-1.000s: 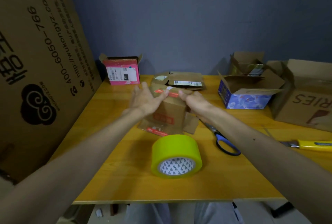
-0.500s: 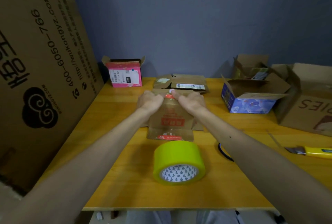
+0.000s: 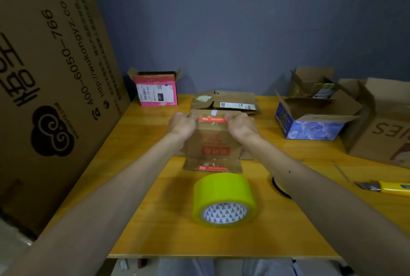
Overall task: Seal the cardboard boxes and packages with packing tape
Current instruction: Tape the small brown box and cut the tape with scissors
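A small brown cardboard box (image 3: 213, 145) with red printed labels stands in the middle of the wooden table (image 3: 155, 220). My left hand (image 3: 183, 125) grips its upper left edge and my right hand (image 3: 240, 126) grips its upper right edge, fingers curled over the far top rim. A side flap sticks out at the lower right. A roll of yellow-green packing tape (image 3: 224, 200) lies on its side just in front of the box, touched by neither hand.
A huge cardboard box (image 3: 51, 80) walls off the left. At the back are a pink open box (image 3: 157, 94) and a flattened carton (image 3: 226, 102). Right: a blue open box (image 3: 310, 120), larger brown boxes (image 3: 381, 125), a yellow utility knife (image 3: 386, 188), scissors (image 3: 280, 189) under my forearm.
The box has been turned from tilted to upright and square to me. Both hands slid from its top middle out to the upper corners.
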